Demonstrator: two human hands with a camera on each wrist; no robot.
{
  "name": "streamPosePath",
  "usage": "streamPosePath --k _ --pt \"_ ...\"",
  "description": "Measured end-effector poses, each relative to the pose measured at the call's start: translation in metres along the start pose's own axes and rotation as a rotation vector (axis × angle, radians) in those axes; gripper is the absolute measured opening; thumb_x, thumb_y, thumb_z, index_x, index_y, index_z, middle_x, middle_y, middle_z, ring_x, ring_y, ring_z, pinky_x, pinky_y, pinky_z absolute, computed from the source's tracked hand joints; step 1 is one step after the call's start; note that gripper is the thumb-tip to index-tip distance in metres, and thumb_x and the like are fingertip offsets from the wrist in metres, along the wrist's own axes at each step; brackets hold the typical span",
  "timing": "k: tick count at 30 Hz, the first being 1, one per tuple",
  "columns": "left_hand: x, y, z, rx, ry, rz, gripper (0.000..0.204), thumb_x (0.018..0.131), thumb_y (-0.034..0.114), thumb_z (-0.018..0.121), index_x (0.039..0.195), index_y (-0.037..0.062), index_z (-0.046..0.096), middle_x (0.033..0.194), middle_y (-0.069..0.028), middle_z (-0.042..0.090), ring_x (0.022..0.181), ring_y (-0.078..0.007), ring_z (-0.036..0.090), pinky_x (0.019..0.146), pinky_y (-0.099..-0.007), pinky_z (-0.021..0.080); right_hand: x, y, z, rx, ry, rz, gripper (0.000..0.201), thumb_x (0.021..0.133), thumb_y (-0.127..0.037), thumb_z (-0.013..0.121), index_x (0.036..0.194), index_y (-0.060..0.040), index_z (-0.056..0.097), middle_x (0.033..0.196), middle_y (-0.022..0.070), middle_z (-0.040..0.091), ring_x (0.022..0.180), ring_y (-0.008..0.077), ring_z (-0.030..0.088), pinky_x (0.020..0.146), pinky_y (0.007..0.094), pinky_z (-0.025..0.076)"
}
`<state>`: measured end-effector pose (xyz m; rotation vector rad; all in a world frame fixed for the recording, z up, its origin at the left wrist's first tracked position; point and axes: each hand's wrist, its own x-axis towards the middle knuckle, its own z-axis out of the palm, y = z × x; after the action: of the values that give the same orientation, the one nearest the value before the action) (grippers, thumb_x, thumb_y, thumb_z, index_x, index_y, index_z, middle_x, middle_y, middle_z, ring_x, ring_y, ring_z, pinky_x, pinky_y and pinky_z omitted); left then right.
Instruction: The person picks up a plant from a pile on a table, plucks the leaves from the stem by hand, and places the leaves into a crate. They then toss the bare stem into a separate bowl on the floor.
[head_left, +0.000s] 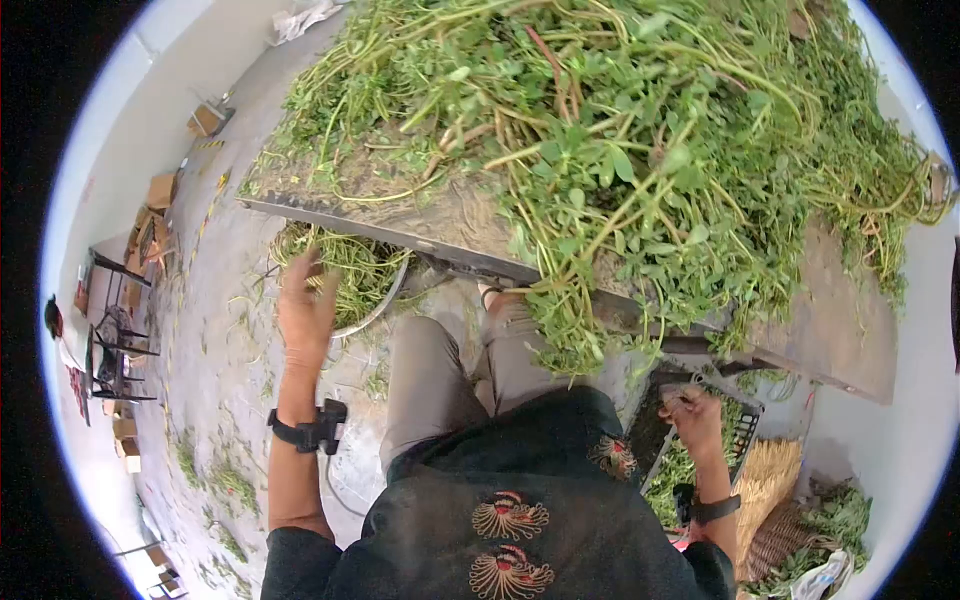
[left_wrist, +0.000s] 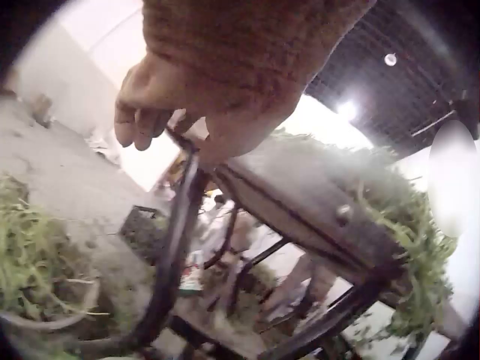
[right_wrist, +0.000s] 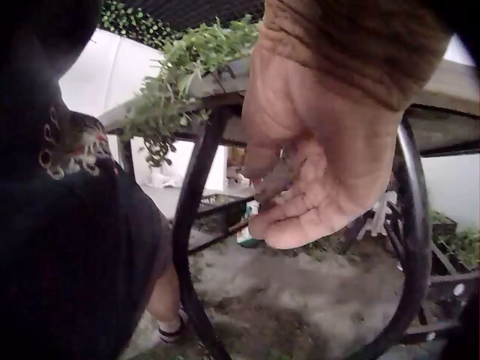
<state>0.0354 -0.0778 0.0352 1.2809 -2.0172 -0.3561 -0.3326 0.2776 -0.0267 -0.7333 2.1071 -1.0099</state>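
A large heap of leafy green stems (head_left: pixel 650 150) covers much of the table (head_left: pixel 430 215) and hangs over its front edge. My left hand (head_left: pixel 305 310) is raised left of my knees with its fingers loosely spread, holding nothing. In the head view it overlaps a round tub (head_left: pixel 385 305) of plant stems beyond it. My right hand (head_left: pixel 693 415) hangs over the black crate (head_left: pixel 745 440), low on the right. Its fingers are bent toward the thumb (right_wrist: pixel 262 161); I cannot tell whether the small greyish patch between them is something held.
Straw-coloured bundles (head_left: pixel 770 480) and more greens (head_left: pixel 840 530) lie at the right. Bent black table legs (right_wrist: pixel 196 180) stand close to the right hand. Plant scraps (head_left: pixel 235 485) litter the floor. Chairs (head_left: pixel 115 330), a person (head_left: pixel 72 340) and cardboard boxes (head_left: pixel 160 190) are far left.
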Motion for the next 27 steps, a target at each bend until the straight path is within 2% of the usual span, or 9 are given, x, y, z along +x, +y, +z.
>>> streamPosePath --k 3,5,7,9,12,13,15,21,27 --pt "-0.003 0.101 0.014 -0.274 -0.106 0.161 0.020 0.078 0.004 0.063 0.098 0.0032 0.064 0.093 -0.0094 0.064 0.081 -0.0181 0.060 0.070 -0.0266 0.047 -0.016 -0.091 0.007 -0.179 -0.095 -0.244 0.016 0.080 -0.011 0.064 0.091 -0.0007 0.065 0.082 0.0099 0.063 0.068 0.0135 0.061 0.056 0.0278 0.047" --pt "-0.006 0.129 0.033 -0.407 -0.190 0.341 0.015 0.077 0.002 0.063 0.092 0.0029 0.065 0.089 -0.0108 0.063 0.079 -0.0200 0.061 0.070 -0.0270 0.047 -0.028 -0.158 0.012 -0.170 -0.209 -0.386 0.019 0.078 -0.016 0.067 0.093 -0.0046 0.065 0.082 0.0113 0.063 0.067 0.0188 0.062 0.057 0.0298 0.047" --pt "-0.009 0.154 0.037 -0.434 -0.253 0.341 0.015 0.077 0.003 0.063 0.092 0.0030 0.065 0.088 -0.0113 0.063 0.078 -0.0220 0.061 0.070 -0.0277 0.047 -0.028 -0.193 0.015 -0.434 -0.269 -0.675 0.024 0.075 -0.018 0.067 0.095 -0.0057 0.062 0.081 0.0112 0.061 0.068 0.0266 0.061 0.058 0.0335 0.048" --pt "-0.015 0.173 0.030 -0.462 -0.319 0.343 0.015 0.076 0.003 0.063 0.091 0.0031 0.065 0.086 -0.0118 0.063 0.078 -0.0240 0.061 0.070 -0.0285 0.048 -0.023 -0.208 0.019 -0.610 -0.267 -0.799 0.026 0.075 -0.020 0.065 0.097 -0.0064 0.058 0.078 0.0110 0.057 0.070 0.0322 0.057 0.059 0.0375 0.047" --pt "-0.018 0.179 0.018 -0.325 -0.358 0.588 0.026 0.072 0.005 0.066 0.098 0.0055 0.064 0.090 -0.0113 0.062 0.079 -0.0289 0.060 0.068 -0.0331 0.048 -0.018 -0.211 0.026 -0.623 -0.229 -0.815 0.023 0.076 -0.019 0.063 0.093 -0.0057 0.057 0.076 0.0107 0.053 0.071 0.0314 0.057 0.060 0.0392 0.046" --pt "-0.019 0.180 0.016 -0.325 -0.354 0.579 0.026 0.072 0.005 0.066 0.098 0.0055 0.064 0.090 -0.0113 0.062 0.079 -0.0289 0.060 0.068 -0.0331 0.048 -0.016 -0.208 0.027 -0.626 -0.238 -0.818 0.023 0.076 -0.019 0.063 0.093 -0.0057 0.057 0.076 0.0107 0.053 0.071 0.0314 0.057 0.060 0.0392 0.046" --pt "-0.019 0.184 0.006 -0.193 -0.373 0.819 0.036 0.068 0.004 0.065 0.104 0.0075 0.061 0.096 -0.0102 0.062 0.083 -0.0290 0.059 0.068 -0.0356 0.047 -0.016 -0.200 0.032 -0.658 -0.216 -0.809 0.021 0.075 -0.019 0.063 0.090 -0.0051 0.056 0.076 0.0117 0.054 0.072 0.0316 0.057 0.060 0.0395 0.046" --pt "-0.029 0.174 0.021 -0.173 -0.525 0.806 0.038 0.066 0.007 0.064 0.104 0.0088 0.060 0.102 -0.0099 0.060 0.091 -0.0299 0.057 0.076 -0.0411 0.045 -0.016 -0.198 0.031 -0.770 -0.275 -0.741 0.025 0.073 -0.019 0.064 0.093 -0.0055 0.059 0.083 0.0122 0.058 0.078 0.0328 0.057 0.063 0.0399 0.046" --pt "-0.031 0.169 0.024 0.093 -0.617 0.855 0.029 0.067 0.015 0.061 0.096 0.0078 0.060 0.093 -0.0098 0.061 0.091 -0.0287 0.058 0.077 -0.0409 0.045 -0.008 -0.183 0.042 -0.542 -0.332 -0.622 0.024 0.075 -0.017 0.064 0.095 -0.0049 0.061 0.080 0.0160 0.059 0.074 0.0358 0.057 0.063 0.0395 0.046"
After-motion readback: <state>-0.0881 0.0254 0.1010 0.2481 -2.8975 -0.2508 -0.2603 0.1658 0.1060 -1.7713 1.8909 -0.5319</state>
